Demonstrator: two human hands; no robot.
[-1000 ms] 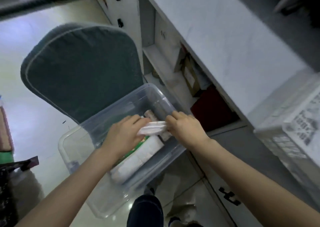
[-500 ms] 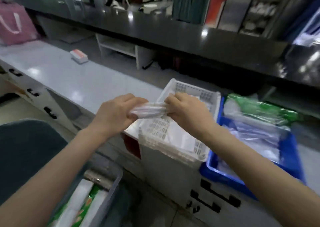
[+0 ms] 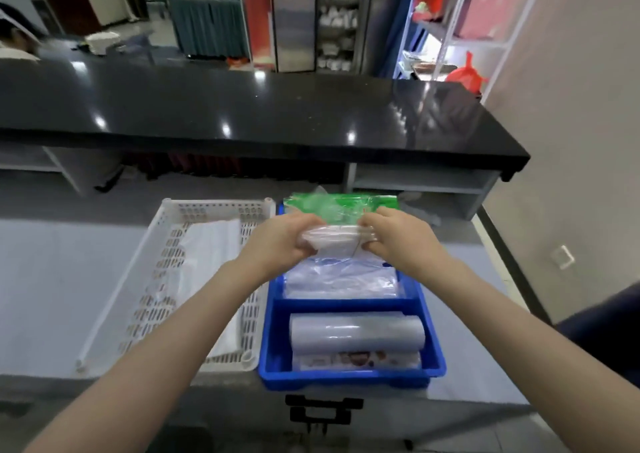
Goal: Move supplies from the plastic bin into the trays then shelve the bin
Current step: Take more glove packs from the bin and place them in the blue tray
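My left hand (image 3: 277,244) and my right hand (image 3: 398,241) each grip one end of a small clear plastic packet (image 3: 332,238), holding it above the far compartment of the blue tray (image 3: 273,348). That compartment holds clear plastic bags (image 3: 341,279) and a green-printed pack (image 3: 339,205) at its far end. The near compartment holds a roll of clear film (image 3: 356,336) and a printed pack (image 3: 356,361). A white perforated tray (image 3: 152,272) with a white sheet (image 3: 207,244) in it stands left of the blue tray. The plastic bin is out of view.
Both trays stand on a grey worktop (image 3: 52,279) near its front edge. A black counter (image 3: 242,113) overhangs the back, with an open cubby (image 3: 415,182) beneath it. Black drawer handles (image 3: 322,409) sit below the blue tray. A wall (image 3: 571,141) rises at the right.
Both hands lifted the packet out of the clear bin on the chair, carried it up past the white tray, and now hold it over the blue tray. The view swung up from the bin.
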